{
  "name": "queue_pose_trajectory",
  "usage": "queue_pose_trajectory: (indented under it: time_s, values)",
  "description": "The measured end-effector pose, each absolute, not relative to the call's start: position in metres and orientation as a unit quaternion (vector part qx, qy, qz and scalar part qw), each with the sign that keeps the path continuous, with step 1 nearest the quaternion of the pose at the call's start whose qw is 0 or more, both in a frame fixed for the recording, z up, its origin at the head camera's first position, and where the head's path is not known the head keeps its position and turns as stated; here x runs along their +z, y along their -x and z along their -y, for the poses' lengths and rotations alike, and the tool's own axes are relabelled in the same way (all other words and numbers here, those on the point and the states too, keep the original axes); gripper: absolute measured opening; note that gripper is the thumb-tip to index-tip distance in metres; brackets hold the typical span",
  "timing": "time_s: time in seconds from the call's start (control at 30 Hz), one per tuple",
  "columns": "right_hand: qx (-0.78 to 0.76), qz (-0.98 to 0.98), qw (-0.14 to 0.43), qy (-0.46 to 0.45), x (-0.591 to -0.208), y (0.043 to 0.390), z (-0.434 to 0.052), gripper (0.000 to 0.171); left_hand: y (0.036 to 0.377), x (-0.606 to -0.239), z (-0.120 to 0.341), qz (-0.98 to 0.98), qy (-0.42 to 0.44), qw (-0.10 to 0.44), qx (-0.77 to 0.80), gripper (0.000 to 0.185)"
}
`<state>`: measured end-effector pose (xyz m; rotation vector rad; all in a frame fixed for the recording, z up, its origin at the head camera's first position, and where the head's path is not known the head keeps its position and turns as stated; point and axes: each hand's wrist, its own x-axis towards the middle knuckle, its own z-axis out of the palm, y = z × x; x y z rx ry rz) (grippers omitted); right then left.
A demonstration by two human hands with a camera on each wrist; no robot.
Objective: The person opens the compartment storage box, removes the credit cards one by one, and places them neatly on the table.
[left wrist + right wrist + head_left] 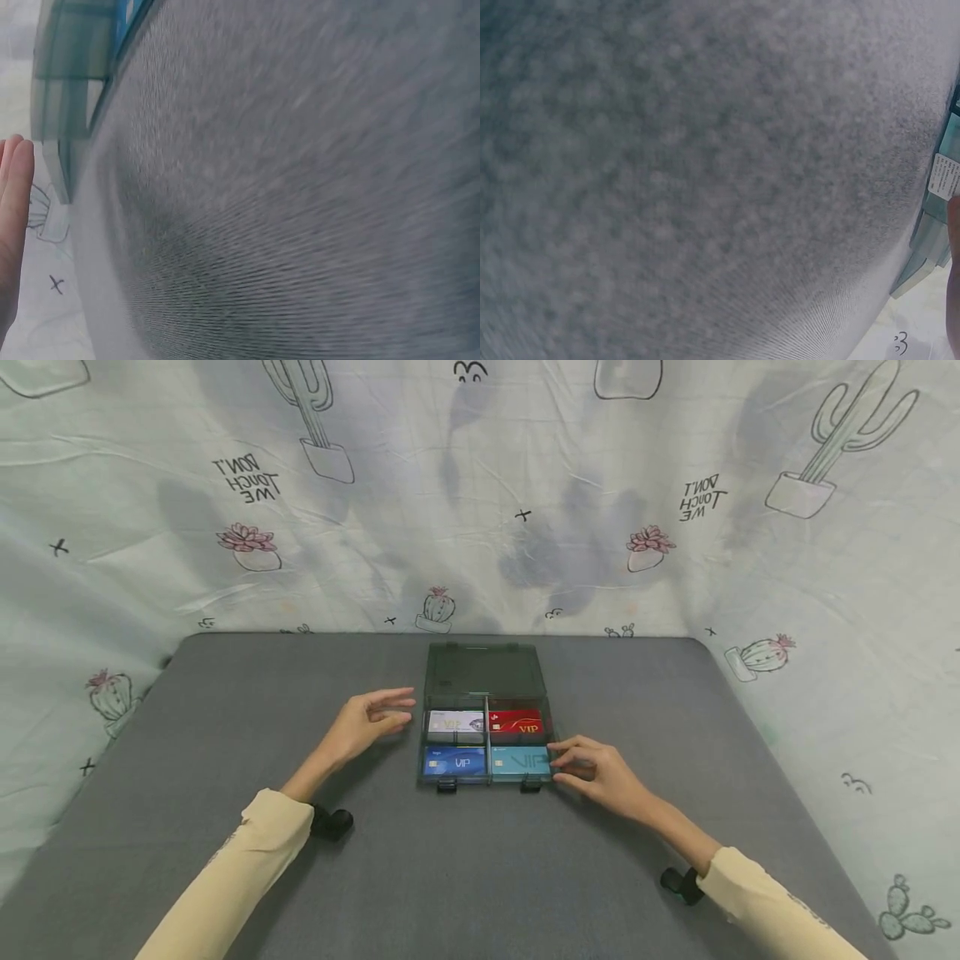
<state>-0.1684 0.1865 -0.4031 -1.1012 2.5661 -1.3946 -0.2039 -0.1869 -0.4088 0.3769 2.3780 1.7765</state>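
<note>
An open dark-green translucent box (484, 670) lies at the middle of the grey table, its lid flat behind it. Its four compartments hold VIP cards: a white card (454, 724), a red card (514, 723), a blue card (453, 762) and a teal card (521, 762). My left hand (372, 720) hovers just left of the box with relaxed, straight fingers, holding nothing. My right hand (592, 768) sits at the box's right front corner, its fingertips touching the edge beside the teal card. The left wrist view shows the box's edge (71, 71) and my fingers (13, 195).
A grey mat covers the table (225, 710), with its edges at the left, right and back. A cactus-print cloth (675, 510) hangs behind and around it. Small black wrist mounts (330, 822) show at both sleeves.
</note>
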Motion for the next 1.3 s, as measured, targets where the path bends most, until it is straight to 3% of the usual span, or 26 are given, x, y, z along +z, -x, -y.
queue_pose_trajectory:
  time_s: [0.67, 0.93, 1.3]
  values:
    - [-0.463, -0.812, 0.009, 0.355, -0.406, 0.167, -0.189, 0.016, 0.161, -0.405, 0.183, -0.759, -0.139, 0.101, 0.628, 0.04]
    - [-0.466, -0.81, 0.008, 0.356, -0.409, 0.166, -0.188, 0.016, 0.156, -0.408, 0.18, -0.797, -0.135, 0.124, 0.576, 0.04]
    - [-0.468, -0.81, 0.009, 0.354, -0.409, 0.166, -0.188, 0.016, 0.16, -0.418, 0.166, -0.856, -0.141, 0.095, 0.489, 0.033]
